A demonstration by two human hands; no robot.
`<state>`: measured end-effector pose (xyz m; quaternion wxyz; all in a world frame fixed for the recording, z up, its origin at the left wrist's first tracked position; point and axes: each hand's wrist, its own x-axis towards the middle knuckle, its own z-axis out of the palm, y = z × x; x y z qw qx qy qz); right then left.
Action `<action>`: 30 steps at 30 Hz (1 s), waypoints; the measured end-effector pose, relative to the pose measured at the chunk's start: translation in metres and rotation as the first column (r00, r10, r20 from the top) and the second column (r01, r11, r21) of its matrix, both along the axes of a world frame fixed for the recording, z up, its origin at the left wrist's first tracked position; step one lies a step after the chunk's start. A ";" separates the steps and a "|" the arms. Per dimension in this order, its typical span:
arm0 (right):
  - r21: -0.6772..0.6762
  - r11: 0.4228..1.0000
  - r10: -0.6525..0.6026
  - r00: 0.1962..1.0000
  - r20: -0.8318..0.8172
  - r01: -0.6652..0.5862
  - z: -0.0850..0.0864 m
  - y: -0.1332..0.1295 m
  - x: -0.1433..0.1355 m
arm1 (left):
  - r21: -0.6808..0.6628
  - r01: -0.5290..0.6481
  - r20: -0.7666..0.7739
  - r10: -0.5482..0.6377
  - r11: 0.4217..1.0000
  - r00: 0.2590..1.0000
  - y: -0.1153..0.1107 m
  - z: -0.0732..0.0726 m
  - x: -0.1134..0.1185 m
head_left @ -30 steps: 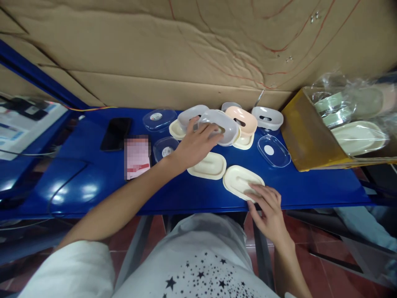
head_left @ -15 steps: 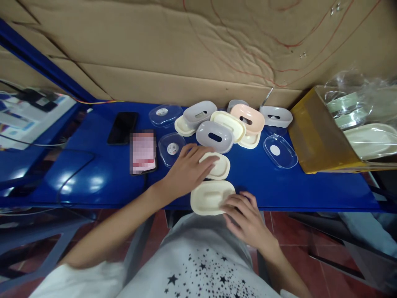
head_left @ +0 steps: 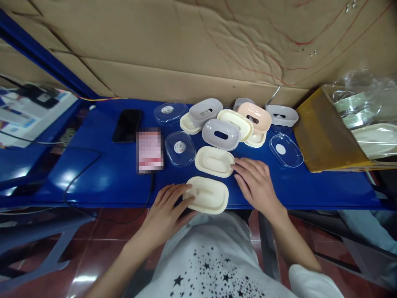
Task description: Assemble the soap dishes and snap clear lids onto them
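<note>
cream tray (head_left: pixel 207 194) lies at the near edge of the blue table (head_left: pixel 310 186), overhanging it slightly toward the person. left hand (head_left: pixel 167 209) rests against the tray's left end, fingers spread and only loosely curled, fingertips on the rim; it touches the tray but has no closed grip on it. right hand (head_left: pixel 256 184) lies flat and open on the table just right of the tray, fingertips touching the right end of a second cream tray (head_left: pixel 214 160) that sits just behind the first; nothing is held.

behind the second tray stands a grey dish (head_left: pixel 221 134) with a slot in its top, touching a cluster of similar pieces: another grey dish (head_left: pixel 206 111) resting on a cream piece, a cream lid (head_left: pixel 235 123), a pink dish (head_left: pixel 254 117) stacked on a cream piece, and a pale grey dish (head_left: pixel 282 115) at the far right of the group. three clear lids lie on the table: one (head_left: pixel 180 148) left of the second tray, one (head_left: pixel 170 111) at the back left, one (head_left: pixel 285 149) to the right. a black phone (head_left: pixel 127 125) lies face down at the left, with a blurred card (head_left: pixel 149 150) beside it and a black cable (head_left: pixel 93 165) running off the table edge. a yellow box (head_left: pixel 322 136) at the right holds bagged trays. brown cardboard (head_left: pixel 186 49) backs the table.
</note>
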<state>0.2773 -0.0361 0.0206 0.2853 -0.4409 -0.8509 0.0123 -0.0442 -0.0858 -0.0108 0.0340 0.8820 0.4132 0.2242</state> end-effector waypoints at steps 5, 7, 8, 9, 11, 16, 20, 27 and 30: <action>-0.005 0.999 0.048 0.989 0.141 -0.047 0.007 0.043 -0.005 | -0.005 -0.053 0.074 0.054 0.999 0.996 -0.009 -0.002 -0.004; 0.002 1.000 0.022 0.981 0.194 -0.023 0.004 0.064 -0.004 | -0.015 -0.068 0.111 0.069 0.998 0.991 -0.011 -0.003 -0.004; 0.007 1.000 0.016 0.975 0.221 -0.018 0.002 0.075 -0.003 | -0.018 -0.077 0.128 0.078 0.997 0.989 -0.012 -0.004 -0.003; 0.012 1.000 0.017 0.969 0.247 -0.020 0.001 0.084 -0.001 | -0.020 -0.086 0.140 0.088 0.996 0.986 -0.013 -0.005 -0.002; 0.020 0.999 0.032 0.961 0.275 -0.039 -0.001 0.098 0.003 | -0.023 -0.103 0.154 0.105 0.994 0.983 -0.013 -0.006 0.001; 0.105 0.994 0.022 0.996 0.088 -0.031 0.010 0.075 0.005 | -0.004 -0.139 0.173 0.137 0.990 0.975 -0.007 -0.011 0.017; 0.077 0.995 0.069 0.997 -0.029 -0.066 0.013 0.029 0.003 | 0.014 -0.150 0.192 0.145 0.989 0.971 0.002 -0.015 0.029; -0.018 1.000 0.017 0.998 0.067 -0.016 -0.012 0.022 0.008 | -0.038 -0.137 0.180 0.142 0.990 0.973 0.008 -0.014 0.038; 0.013 0.999 -0.033 0.998 -0.049 0.033 -0.013 0.021 0.009 | -0.077 -0.149 0.197 0.162 0.986 0.967 0.008 -0.014 0.039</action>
